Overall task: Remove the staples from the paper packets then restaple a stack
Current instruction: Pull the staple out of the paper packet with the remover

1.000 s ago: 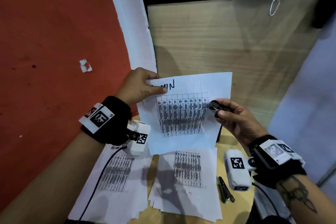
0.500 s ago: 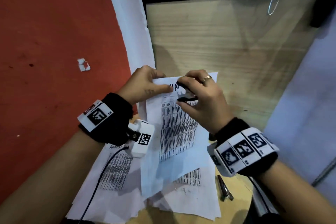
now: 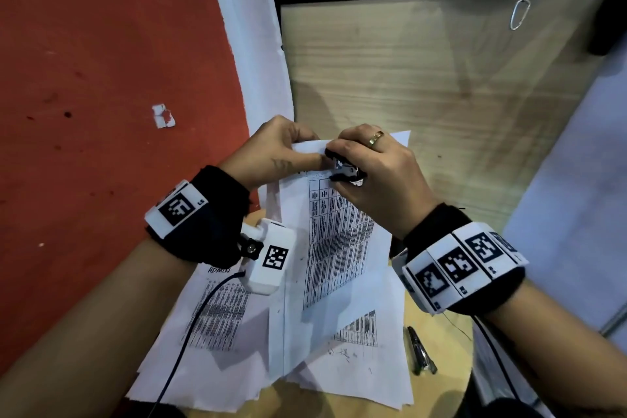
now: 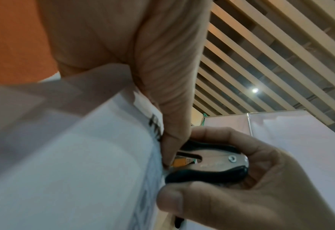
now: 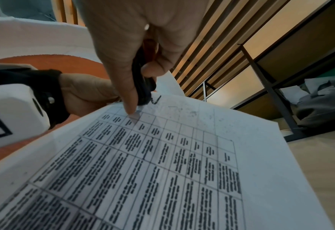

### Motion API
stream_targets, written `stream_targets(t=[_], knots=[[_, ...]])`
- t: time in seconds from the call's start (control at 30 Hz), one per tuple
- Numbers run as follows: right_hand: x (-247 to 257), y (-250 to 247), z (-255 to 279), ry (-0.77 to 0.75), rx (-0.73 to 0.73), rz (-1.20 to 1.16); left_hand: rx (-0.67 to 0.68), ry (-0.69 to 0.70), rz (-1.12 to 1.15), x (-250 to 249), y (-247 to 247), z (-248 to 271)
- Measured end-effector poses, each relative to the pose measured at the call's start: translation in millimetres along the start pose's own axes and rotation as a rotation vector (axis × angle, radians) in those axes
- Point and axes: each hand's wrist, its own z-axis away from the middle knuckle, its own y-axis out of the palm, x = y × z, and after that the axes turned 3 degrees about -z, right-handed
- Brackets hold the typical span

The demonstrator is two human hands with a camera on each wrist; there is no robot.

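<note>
I hold a printed paper packet [image 3: 339, 241] upright above the table. My left hand [image 3: 310, 146] pinches its top corner between thumb and fingers. My right hand [image 3: 334, 164] grips a black and metal staple remover [image 3: 346, 170] right beside the left thumb, its jaws set against the paper's top corner. The left wrist view shows the staple remover [image 4: 211, 161] squeezed between thumb and fingers against the packet [image 4: 74, 155]. In the right wrist view the packet's table print [image 5: 162, 163] fills the frame under the staple remover [image 5: 142, 80]. The staple itself is hidden.
Loose printed sheets [image 3: 217, 349] lie spread on the small round wooden table [image 3: 437, 394]. A slim dark metal tool [image 3: 420, 353] lies at the table's right side. A wooden panel [image 3: 441, 95] stands behind, red floor [image 3: 84, 78] with a paper scrap [image 3: 163, 116] to the left.
My right hand carried the staple remover from the sheet's right edge up to the top corner beside my left thumb. The packet swung from landscape to hanging lengthwise.
</note>
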Motion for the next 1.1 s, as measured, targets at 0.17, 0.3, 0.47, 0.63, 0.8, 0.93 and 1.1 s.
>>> stream_targets(t=[0.17,0.3,0.47,0.63,0.8,0.93,1.1], knots=[[3,0,-3,-0.034,0.016,0.037,-0.004,-0.037,0.05,-1,1,3],[3,-1,-3,-0.019,0.023,0.075,-0.001,-0.046,0.122,-5,1,7],[5,0,-5,0.008,0.018,0.093,-0.007,-0.046,0.116,-7,0,7],[4,-3,-6,0.036,0.014,0.044,0.004,-0.046,0.142,-9,-2,8],[3,-6,-7,0.108,-0.032,-0.095,0.022,-0.032,0.177,-10,-4,11],[5,-11,-7,0.226,-0.083,-0.279,0.024,-0.013,0.201,-10,-6,12],[8,-14,-8,0.355,-0.112,-0.444,0.036,0.037,0.239,-8,-6,12]])
